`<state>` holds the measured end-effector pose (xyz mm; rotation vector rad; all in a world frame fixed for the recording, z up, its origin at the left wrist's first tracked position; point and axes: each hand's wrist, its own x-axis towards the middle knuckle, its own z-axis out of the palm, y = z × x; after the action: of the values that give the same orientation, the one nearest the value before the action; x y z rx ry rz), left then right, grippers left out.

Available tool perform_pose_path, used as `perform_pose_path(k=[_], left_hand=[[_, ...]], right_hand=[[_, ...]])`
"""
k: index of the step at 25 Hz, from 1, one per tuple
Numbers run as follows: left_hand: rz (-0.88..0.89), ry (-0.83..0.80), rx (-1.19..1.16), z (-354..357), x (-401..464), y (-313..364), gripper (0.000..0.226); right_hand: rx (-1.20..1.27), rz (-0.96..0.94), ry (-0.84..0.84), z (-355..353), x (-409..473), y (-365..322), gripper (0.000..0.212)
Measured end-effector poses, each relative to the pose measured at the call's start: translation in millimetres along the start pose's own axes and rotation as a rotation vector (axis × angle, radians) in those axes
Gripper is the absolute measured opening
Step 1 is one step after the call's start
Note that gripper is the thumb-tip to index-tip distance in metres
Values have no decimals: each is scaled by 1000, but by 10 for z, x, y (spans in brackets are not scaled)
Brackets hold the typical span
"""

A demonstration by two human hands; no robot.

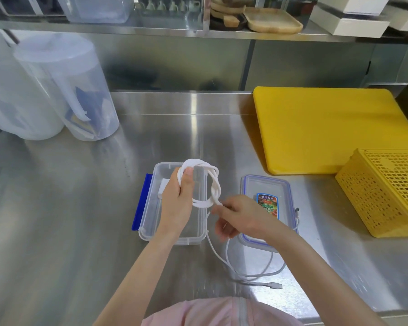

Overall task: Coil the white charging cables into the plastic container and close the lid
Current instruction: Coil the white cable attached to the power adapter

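My left hand (178,196) holds a coil of white cable (211,182) above the open clear plastic container (149,208), thumb pressed on the loops. My right hand (236,216) pinches the cable's loose strand right beside the coil's lower edge. The remaining cable (224,255) trails down over the container's near corner onto the steel counter and ends in a plug (275,285). A white charger block (163,188) lies inside the container, partly hidden by my left hand. The container's lid (266,184), clear with a blue seal and a colourful label, lies flat to the right.
A yellow cutting board (327,128) and a yellow perforated basket (386,191) occupy the right side. Two tall translucent tubs (64,90) stand at back left. A blue clip (140,203) sits along the container's left wall. Shelves with wooden trays are behind.
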<state>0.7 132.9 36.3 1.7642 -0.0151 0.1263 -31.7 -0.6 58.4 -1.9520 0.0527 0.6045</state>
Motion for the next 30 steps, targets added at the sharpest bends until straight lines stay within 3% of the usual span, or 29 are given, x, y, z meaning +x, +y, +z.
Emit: perform_pose_path(k=[4,8,11,13,16,19,23,25,28,30], left_hand=[[-28,41,-96,-66,57,35,36],[-65,-128,-162,-9,15,58,37],[-73,-169,-216,-11,13,55,38],[-96,-193,-255,-33,23,33,39],[-129,-264,-259,-55,14,0,40],[-157,-256,-154,-110,48,-54,37],[-230,-209,-6,-242,131,-179,5],[-262,-169,68,-291,145,-257,12],[-259,-104,173,-413,202,-356,14],[-222,-121,374,-511,262,-440,11]], right_hand=[[89,-118,-98,-40,-110,-10,23],[-46,-65,-48,-34,-11,80,32],[154,-39,-68,-84,8,79,33],[297,-18,19,-111,32,57,31],[276,-124,237,-98,121,73,13],[286,-159,294,-75,200,89,8],[265,-81,293,-37,344,129,4],[242,-47,252,39,418,125,5],[25,-50,261,164,560,87,19],[-210,-65,250,214,652,44,31]])
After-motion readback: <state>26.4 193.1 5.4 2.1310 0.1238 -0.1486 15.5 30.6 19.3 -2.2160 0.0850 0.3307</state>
